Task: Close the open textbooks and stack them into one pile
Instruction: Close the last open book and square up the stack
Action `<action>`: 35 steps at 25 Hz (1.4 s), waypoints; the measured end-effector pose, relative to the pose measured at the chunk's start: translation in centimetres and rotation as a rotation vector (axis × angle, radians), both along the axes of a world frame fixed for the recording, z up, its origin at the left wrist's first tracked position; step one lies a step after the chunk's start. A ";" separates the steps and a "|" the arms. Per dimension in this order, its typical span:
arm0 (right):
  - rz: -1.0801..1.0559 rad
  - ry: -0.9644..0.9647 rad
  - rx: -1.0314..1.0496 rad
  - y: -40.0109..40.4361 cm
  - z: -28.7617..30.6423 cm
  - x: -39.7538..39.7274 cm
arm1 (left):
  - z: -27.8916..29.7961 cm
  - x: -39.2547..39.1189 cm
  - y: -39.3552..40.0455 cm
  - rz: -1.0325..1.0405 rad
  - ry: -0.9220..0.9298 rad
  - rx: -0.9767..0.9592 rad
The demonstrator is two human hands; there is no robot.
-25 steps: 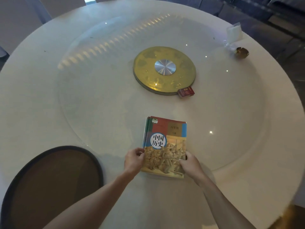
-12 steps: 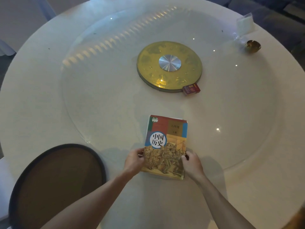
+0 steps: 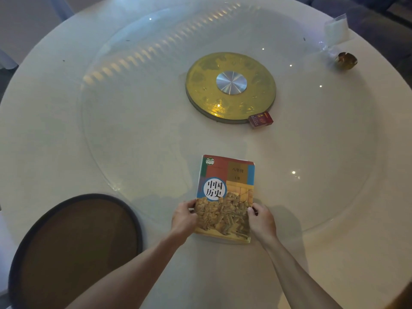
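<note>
A pile of closed textbooks [image 3: 226, 192] lies flat on the round white table [image 3: 66, 134], near its front edge. The top book has a red, blue and tan cover with a white circle of Chinese characters. Page edges of lower books show along the near side. My left hand [image 3: 183, 218] grips the pile's left edge near the bottom corner. My right hand [image 3: 260, 220] grips the right edge at the same height. Fingers of both hands curl around the sides of the pile.
A glass turntable [image 3: 133, 97] covers the table's middle, with a gold disc [image 3: 230, 88] at its hub and a small red box [image 3: 260, 119] beside it. A dark round chair seat [image 3: 75, 248] is at lower left. A plastic bag [image 3: 336, 30] and a brown object [image 3: 346, 60] sit far right.
The books' left edges, fanned out before, now line up into one even pile. Both hands stay on its sides; the view has shifted slightly.
</note>
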State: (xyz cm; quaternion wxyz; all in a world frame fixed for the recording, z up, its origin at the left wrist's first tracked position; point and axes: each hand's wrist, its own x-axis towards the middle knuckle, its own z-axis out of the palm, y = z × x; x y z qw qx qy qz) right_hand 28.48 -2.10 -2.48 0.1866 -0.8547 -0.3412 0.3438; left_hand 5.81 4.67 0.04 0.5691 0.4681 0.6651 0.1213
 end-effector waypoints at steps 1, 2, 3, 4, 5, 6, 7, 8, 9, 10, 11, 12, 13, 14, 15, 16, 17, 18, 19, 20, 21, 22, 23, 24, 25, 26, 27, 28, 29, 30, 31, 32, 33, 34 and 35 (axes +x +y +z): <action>-0.002 0.002 0.006 0.0 0.0 0.0 | 0.1 0.0 0.1 0.024 -0.021 -0.015; -0.008 0.001 0.006 0.1 0.0 -0.1 | 0.2 0.1 0.2 0.038 -0.037 -0.023; -0.014 -0.002 0.008 0.1 0.0 -0.2 | 0.2 0.3 0.2 0.057 -0.061 -0.032; -0.024 -0.004 0.013 0.3 0.1 -0.2 | 0.3 0.5 0.3 0.073 -0.075 -0.040; -0.032 -0.005 0.019 0.5 0.2 -0.2 | 0.4 0.6 0.4 0.080 -0.078 -0.045; -0.039 -0.009 0.019 0.7 0.4 -0.2 | 0.5 0.8 0.5 0.076 -0.067 -0.043; -0.043 -0.017 0.013 0.8 0.5 -0.3 | 0.7 1.0 0.6 0.068 -0.054 -0.040; -0.041 -0.025 0.008 1.0 0.5 -0.3 | 0.7 1.1 0.6 0.065 -0.046 -0.042; -0.035 -0.031 0.004 1.1 0.5 -0.2 | 0.7 1.2 0.7 0.070 -0.050 -0.048; -0.036 -0.026 0.005 1.3 0.4 -0.1 | 0.6 1.3 0.9 0.071 -0.057 -0.051; -0.045 -0.017 0.013 1.6 0.3 0.0 | 0.6 1.4 1.2 0.065 -0.056 -0.045; -0.054 -0.010 0.024 2.1 0.2 0.3 | 0.6 1.6 1.5 0.063 -0.049 -0.038; -0.055 -0.006 0.029 2.6 0.1 0.6 | 0.6 1.8 2.0 0.075 -0.046 -0.044; -0.049 -0.007 0.027 3.1 0.1 0.9 | 0.8 2.1 2.5 0.080 -0.050 -0.053; -0.038 -0.006 0.016 3.6 0.0 1.4 | 1.1 2.4 3.0 0.069 -0.047 -0.067; -0.017 -0.006 -0.004 4.0 0.2 1.7 | 1.5 2.5 3.5 0.045 -0.030 -0.080; 0.004 -0.015 -0.039 4.3 0.5 2.1 | 1.9 2.6 4.2 0.005 0.013 -0.080; 0.023 -0.043 -0.078 4.8 0.9 2.7 | 2.3 2.6 5.2 -0.048 0.086 -0.060; 0.030 -0.088 -0.105 5.6 1.5 3.4 | 2.7 2.8 6.3 -0.092 0.171 -0.019; 0.020 -0.129 -0.107 6.7 1.8 4.6 | 2.8 3.2 7.9 -0.096 0.237 0.035; -0.003 -0.144 -0.088 8.3 1.9 6.1 | 2.9 3.9 9.8 -0.074 0.265 0.095; -0.024 -0.141 -0.050 10.0 2.1 7.5 | 3.2 4.9 11.8 -0.043 0.248 0.146; -0.039 -0.133 -0.002 12.0 2.0 9.3 | 3.5 6.5 14.0 -0.023 0.197 0.181; -0.052 -0.120 0.041 14.0 1.8 11.0 | 3.6 8.3 16.0 -0.010 0.130 0.196; -0.077 -0.094 0.068 16.0 1.7 12.7 | 3.6 10.4 17.9 -0.005 0.058 0.190; -0.099 -0.053 0.092 18.0 1.6 14.3 | 3.4 12.6 19.7 0.002 -0.015 0.169; -0.102 -0.014 0.114 19.7 1.5 15.5 | 3.1 14.3 21.0 0.013 -0.078 0.138; -0.084 0.016 0.130 21.3 1.3 16.6 | 2.7 16.1 22.2 0.021 -0.138 0.096; -0.057 0.045 0.144 22.6 1.2 17.2 | 2.2 17.7 23.1 0.034 -0.199 0.051; -0.030 0.083 0.159 23.8 1.1 17.8 | 1.7 19.0 23.8 0.053 -0.246 0.008; -0.016 0.128 0.173 24.8 0.9 18.3 | 1.2 20.3 24.5 0.076 -0.278 -0.035; -0.013 0.172 0.180 25.7 0.9 18.5 | 0.8 21.3 24.8 0.081 -0.287 -0.073; -0.019 0.215 0.179 26.4 0.9 18.7 | 0.2 22.2 25.2 0.075 -0.292 -0.101; -0.030 0.255 0.172 27.0 0.8 18.8 | -0.2 22.9 25.3 0.053 -0.286 -0.117; -0.043 0.291 0.170 27.5 0.8 18.9 | -0.6 23.5 25.6 0.026 -0.285 -0.127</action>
